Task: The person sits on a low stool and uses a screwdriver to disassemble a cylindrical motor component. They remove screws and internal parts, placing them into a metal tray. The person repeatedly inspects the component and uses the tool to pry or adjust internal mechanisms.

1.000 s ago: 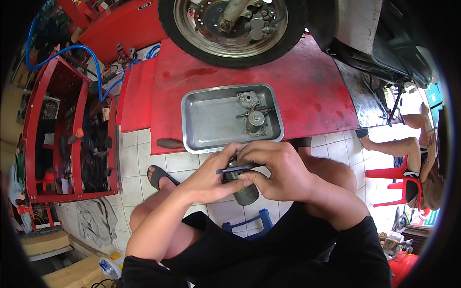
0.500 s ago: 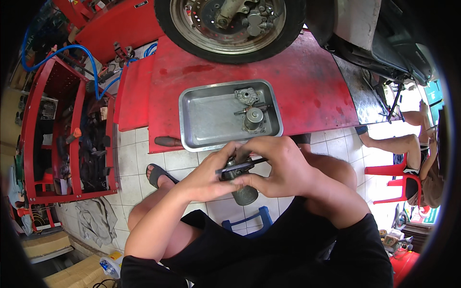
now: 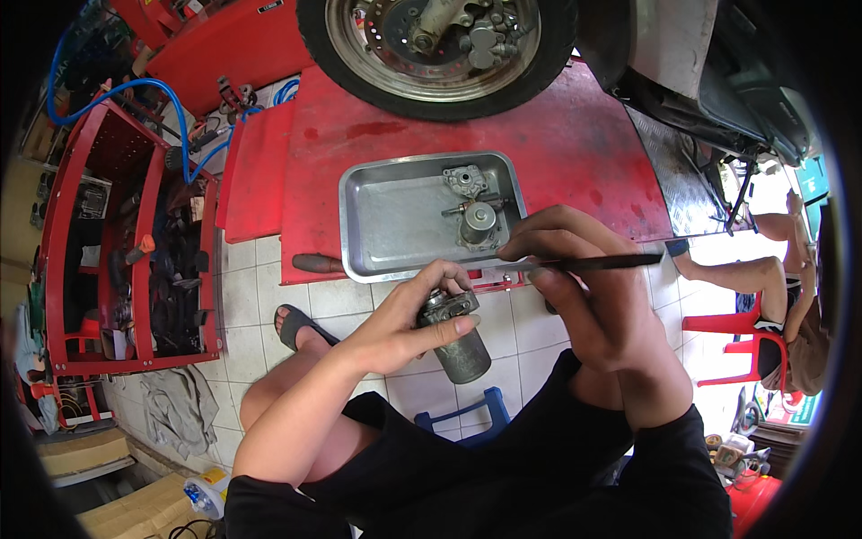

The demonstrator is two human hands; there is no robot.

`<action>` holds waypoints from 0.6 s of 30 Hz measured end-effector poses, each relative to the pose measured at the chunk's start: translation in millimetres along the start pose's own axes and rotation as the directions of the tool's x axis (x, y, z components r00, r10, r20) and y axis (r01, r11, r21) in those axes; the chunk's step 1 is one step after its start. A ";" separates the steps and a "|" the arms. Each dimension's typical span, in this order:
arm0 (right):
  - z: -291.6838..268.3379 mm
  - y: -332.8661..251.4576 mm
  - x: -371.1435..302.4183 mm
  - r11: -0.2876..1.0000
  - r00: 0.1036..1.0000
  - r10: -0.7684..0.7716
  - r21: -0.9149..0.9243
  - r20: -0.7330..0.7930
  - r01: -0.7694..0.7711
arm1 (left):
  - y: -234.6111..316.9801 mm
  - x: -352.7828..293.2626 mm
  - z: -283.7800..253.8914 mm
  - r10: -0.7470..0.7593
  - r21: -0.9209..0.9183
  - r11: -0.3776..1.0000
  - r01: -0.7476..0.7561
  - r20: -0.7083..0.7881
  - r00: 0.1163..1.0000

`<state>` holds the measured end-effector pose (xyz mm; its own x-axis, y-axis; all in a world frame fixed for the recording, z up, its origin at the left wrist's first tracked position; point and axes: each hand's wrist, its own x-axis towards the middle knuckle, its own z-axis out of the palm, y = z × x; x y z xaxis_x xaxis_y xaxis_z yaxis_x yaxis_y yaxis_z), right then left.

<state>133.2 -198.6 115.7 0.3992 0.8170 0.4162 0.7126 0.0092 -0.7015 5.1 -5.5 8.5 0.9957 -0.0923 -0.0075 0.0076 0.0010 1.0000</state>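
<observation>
Grey metal cylindrical part (image 3: 458,334) sits gripped in our left hand (image 3: 409,325) over the tiled floor, turned upward so our right hand (image 3: 575,269), closed around a thin dark tool (image 3: 584,264), can reach it beside the steel tray (image 3: 395,225).

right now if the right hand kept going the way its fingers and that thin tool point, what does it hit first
The right hand points leftward, its thin tool tipped toward the metal tray. Going on, it would likely meet the tray's near rim or the small cylindrical part inside it first; depth is unclear.
</observation>
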 end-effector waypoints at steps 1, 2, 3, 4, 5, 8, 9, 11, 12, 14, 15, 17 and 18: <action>-1.3 -1.0 -1.3 0.986 1.000 -0.006 -0.165 0.002 0.006 | -1.5 -0.4 -0.8 -0.008 0.004 1.000 0.008 0.001 1.000; -0.7 1.4 -2.7 0.984 0.999 0.027 -0.175 -0.018 -0.030 | -2.9 -0.9 -1.4 -0.016 0.009 1.000 0.016 0.001 1.000; 1.0 5.3 -4.5 0.981 0.998 0.060 -0.185 -0.038 -0.066 | -4.1 -1.8 -1.6 -0.021 0.010 1.000 0.021 -0.005 1.000; 1.4 7.4 -6.4 0.974 0.994 0.094 -0.201 -0.062 -0.105 | -4.7 -1.3 -1.6 -0.021 0.011 1.000 0.021 -0.004 1.000; 1.7 8.9 -8.1 0.991 0.987 0.115 -0.057 -0.115 -0.122 | -5.0 -0.6 -1.3 -0.021 0.011 1.000 0.021 -0.004 1.000; 3.1 9.4 -10.0 0.932 0.964 0.178 0.347 -0.197 -0.101 | -6.1 -0.7 -0.6 -0.013 0.061 0.998 0.015 -0.034 0.999; 2.8 4.7 -11.0 0.888 0.965 0.184 0.453 -0.187 -0.081 | -6.7 -0.2 -1.4 -0.008 0.068 0.998 0.010 -0.028 1.000; 0.8 5.2 -12.9 0.870 0.979 0.145 0.489 -0.144 -0.057 | -7.0 1.2 -2.5 0.004 0.082 0.997 -0.003 -0.010 1.000; 0.9 6.3 -11.9 0.885 0.984 0.125 0.463 -0.130 -0.051 | -7.4 0.7 -2.3 -0.002 0.067 0.998 0.003 -0.018 1.000; 0.6 7.0 -10.9 0.912 0.991 0.087 0.408 -0.102 -0.038 | -7.4 0.1 -1.4 -0.013 0.037 0.999 0.014 -0.030 0.999; 1.1 7.2 -11.6 0.913 0.991 0.090 0.405 -0.101 -0.042 | -7.0 -0.1 -1.2 -0.015 0.030 0.999 0.016 -0.031 0.999; 2.4 7.8 -13.3 0.915 0.991 0.092 0.400 -0.097 -0.046 | -5.7 -0.2 -1.1 -0.019 0.017 1.000 0.020 -0.037 0.999; 3.0 8.4 -13.6 0.916 0.991 0.094 0.398 -0.095 -0.048 | -6.5 -0.1 -1.3 -0.016 0.026 1.000 0.017 -0.037 0.999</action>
<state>132.0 -207.9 102.5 0.5173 0.7556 0.4019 0.4039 0.1984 -0.8930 5.1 -4.3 2.0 0.9982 -0.0550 -0.0235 0.0221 -0.0264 0.9994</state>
